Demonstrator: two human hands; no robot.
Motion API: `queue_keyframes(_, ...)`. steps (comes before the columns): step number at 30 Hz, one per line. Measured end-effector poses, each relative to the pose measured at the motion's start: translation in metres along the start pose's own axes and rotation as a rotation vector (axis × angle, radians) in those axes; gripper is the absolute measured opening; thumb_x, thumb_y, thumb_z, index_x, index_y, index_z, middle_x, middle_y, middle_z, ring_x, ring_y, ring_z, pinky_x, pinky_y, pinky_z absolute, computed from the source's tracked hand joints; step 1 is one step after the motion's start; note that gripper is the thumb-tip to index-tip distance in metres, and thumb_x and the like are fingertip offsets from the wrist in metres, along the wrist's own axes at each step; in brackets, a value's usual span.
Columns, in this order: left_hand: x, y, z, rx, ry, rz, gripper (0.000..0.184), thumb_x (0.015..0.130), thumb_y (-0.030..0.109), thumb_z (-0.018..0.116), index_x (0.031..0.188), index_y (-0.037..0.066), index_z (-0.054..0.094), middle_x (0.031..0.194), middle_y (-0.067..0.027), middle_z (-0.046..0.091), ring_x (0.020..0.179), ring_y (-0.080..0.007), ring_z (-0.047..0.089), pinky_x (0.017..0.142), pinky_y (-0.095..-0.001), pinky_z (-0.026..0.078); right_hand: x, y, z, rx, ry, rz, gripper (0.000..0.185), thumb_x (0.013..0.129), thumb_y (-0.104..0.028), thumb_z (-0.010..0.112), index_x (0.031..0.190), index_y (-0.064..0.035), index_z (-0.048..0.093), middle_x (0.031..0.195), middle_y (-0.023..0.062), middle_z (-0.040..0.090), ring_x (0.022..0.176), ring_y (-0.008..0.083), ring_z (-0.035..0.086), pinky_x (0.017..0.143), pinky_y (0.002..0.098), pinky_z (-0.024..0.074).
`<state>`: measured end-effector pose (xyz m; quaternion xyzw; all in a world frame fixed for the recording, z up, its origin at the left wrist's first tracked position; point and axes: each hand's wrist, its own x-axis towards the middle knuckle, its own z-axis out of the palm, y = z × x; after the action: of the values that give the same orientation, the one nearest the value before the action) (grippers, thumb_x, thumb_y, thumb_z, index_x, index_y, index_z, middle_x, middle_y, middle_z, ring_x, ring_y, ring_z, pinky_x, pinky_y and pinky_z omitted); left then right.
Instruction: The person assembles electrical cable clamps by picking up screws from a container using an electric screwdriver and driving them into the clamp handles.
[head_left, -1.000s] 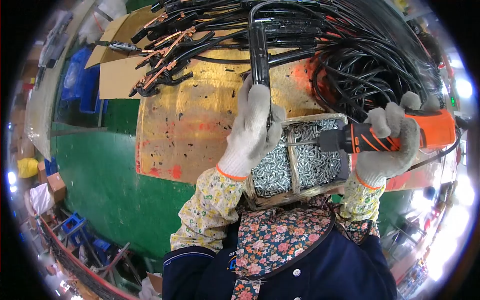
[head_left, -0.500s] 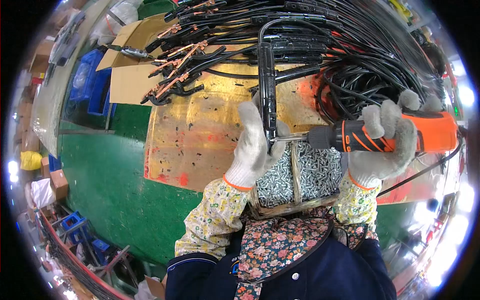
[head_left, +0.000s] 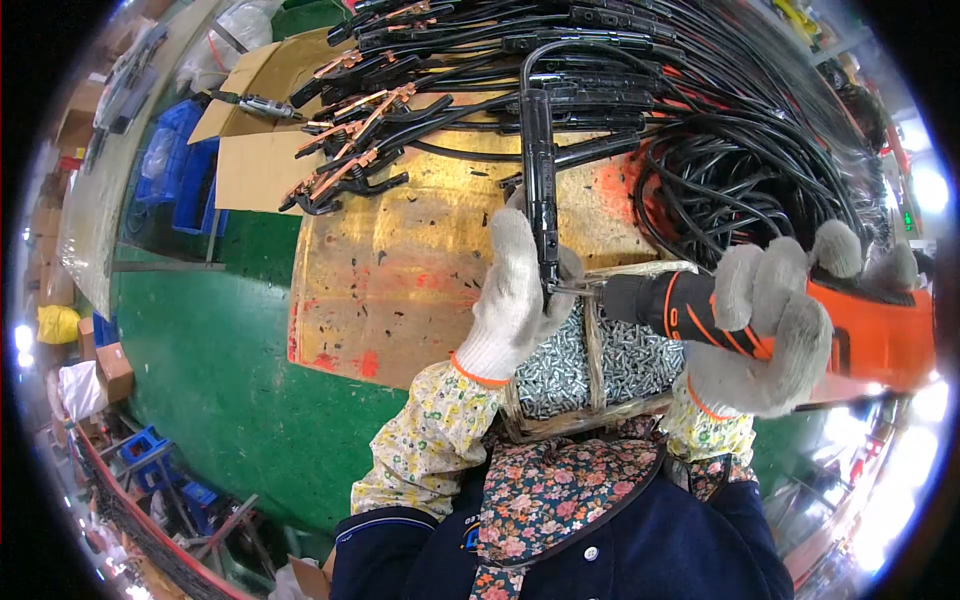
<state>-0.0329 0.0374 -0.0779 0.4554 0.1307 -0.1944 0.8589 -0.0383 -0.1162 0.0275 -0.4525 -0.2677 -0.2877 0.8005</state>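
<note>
My gloved left hand [head_left: 515, 295] is closed round the lower end of a black handle [head_left: 538, 170], which stands nearly upright in view with a black cable curving from its top. My gloved right hand [head_left: 775, 325] grips an orange and black power drill [head_left: 870, 335]. The drill's bit points left and its tip meets the handle's lower end beside my left fingers; the exact contact is too small to tell. Below the drill, a box [head_left: 593, 370] of small silver screws stands near my body, split by a divider.
Black cables and handles with copper-coloured clamps [head_left: 355, 165] cover the back of the stained board [head_left: 380, 270]. Coiled black cable [head_left: 720, 185] lies at the back right. An open cardboard box [head_left: 262, 170] with a metal tool on it and blue bins [head_left: 195, 190] are at the left.
The handle has come down toward the drill bit, and the bit now meets its lower end. Most recently the drill's body has tilted, its rear dropping lower with my right hand.
</note>
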Motion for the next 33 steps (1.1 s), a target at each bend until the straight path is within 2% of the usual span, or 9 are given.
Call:
queue_keyframes(1,-0.001,0.001,0.0,0.021,0.013,-0.001,0.097,0.084,0.088,0.032,0.146,0.014,0.036,0.065,-0.0014,0.056,0.045,-0.009,0.047,0.038,-0.0212,0.035,-0.001,-0.001,0.005,-0.001,0.005,-0.026,0.074,0.092,0.004,0.057,0.156,-0.0197,0.027,0.128,0.0183,0.058,0.067,0.0169,0.053,0.053,0.0346,0.0528)
queue_keyframes(3,0.0,-0.003,-0.003,-0.005,-0.011,-0.049,0.096,0.084,0.089,0.03,0.142,0.013,0.041,0.066,-0.0016,0.057,0.045,-0.0094,0.047,0.038,-0.0212,0.034,0.001,-0.004,0.007,-0.093,-0.005,-0.105,0.073,0.089,0.005,0.054,0.155,-0.0135,0.027,0.13,0.0248,0.055,0.065,0.0162,0.049,0.048,0.0295,0.0466)
queue_keyframes(7,0.0,-0.003,0.001,0.007,0.027,-0.027,0.093,0.084,0.09,0.027,0.13,0.012,0.051,0.065,-0.0013,0.056,0.046,-0.0098,0.046,0.039,-0.0208,0.034,0.001,-0.002,0.014,-0.13,-0.022,-0.109,0.07,0.089,0.003,0.056,0.152,-0.0128,0.03,0.125,0.0217,0.056,0.065,0.0159,0.049,0.049,0.0301,0.0466)
queue_keyframes(15,-0.005,0.007,0.004,0.002,0.055,-0.128,0.089,0.085,0.088,0.031,0.126,0.012,0.049,0.07,-0.0013,0.055,0.049,-0.0078,0.045,0.041,-0.0206,0.034,0.007,0.004,0.021,-0.108,-0.049,0.002,0.062,0.09,-0.001,0.06,0.147,-0.0113,0.036,0.114,0.0155,0.058,0.065,0.0153,0.05,0.051,0.0312,0.0465)
queue_keyframes(24,-0.003,0.006,0.003,-0.134,0.034,-0.114,0.079,0.086,0.087,0.035,0.105,0.012,0.054,0.063,0.0015,0.049,0.044,-0.0079,0.04,0.038,-0.0224,0.031,0.01,0.009,0.018,-0.038,-0.023,0.259,0.054,0.091,-0.006,0.064,0.141,-0.0096,0.042,0.102,0.0085,0.061,0.064,0.0146,0.05,0.054,0.0326,0.0464)
queue_keyframes(29,-0.009,0.021,0.018,-0.132,0.112,-0.122,0.08,0.085,0.086,0.038,0.11,0.012,0.055,0.068,0.0014,0.052,0.047,-0.0073,0.042,0.04,-0.0198,0.033,-0.008,0.011,0.003,-0.087,0.133,0.587,0.03,0.09,-0.006,0.065,0.116,-0.0069,0.05,0.099,0.0088,0.058,0.066,0.0195,0.052,0.063,0.035,0.0483)
queue_keyframes(30,-0.004,0.013,0.01,-0.121,0.076,-0.125,0.08,0.084,0.087,0.039,0.107,0.012,0.055,0.067,0.0016,0.052,0.047,-0.0072,0.043,0.04,-0.02,0.033,-0.01,0.009,-0.001,-0.098,0.152,0.612,0.033,0.09,-0.006,0.065,0.118,-0.0067,0.049,0.098,0.0089,0.058,0.066,0.0191,0.052,0.062,0.0347,0.0481)
queue_keyframes(32,0.005,-0.004,-0.006,-0.096,0.003,-0.13,0.081,0.081,0.088,0.041,0.103,0.012,0.056,0.066,0.002,0.051,0.047,-0.0069,0.043,0.041,-0.0206,0.034,-0.01,-0.001,-0.009,-0.11,0.151,0.459,0.037,0.089,-0.005,0.065,0.123,-0.0064,0.048,0.097,0.0093,0.058,0.065,0.0183,0.051,0.061,0.0342,0.0477)
queue_keyframes(33,0.006,-0.003,0.0,-0.096,0.088,-0.14,0.08,0.081,0.088,0.042,0.1,0.012,0.056,0.065,0.0023,0.05,0.047,-0.0069,0.043,0.041,-0.0212,0.034,-0.006,-0.013,-0.01,-0.086,0.125,0.304,0.04,0.089,-0.005,0.064,0.125,-0.0062,0.047,0.096,0.0095,0.058,0.064,0.0179,0.05,0.06,0.0339,0.0475)
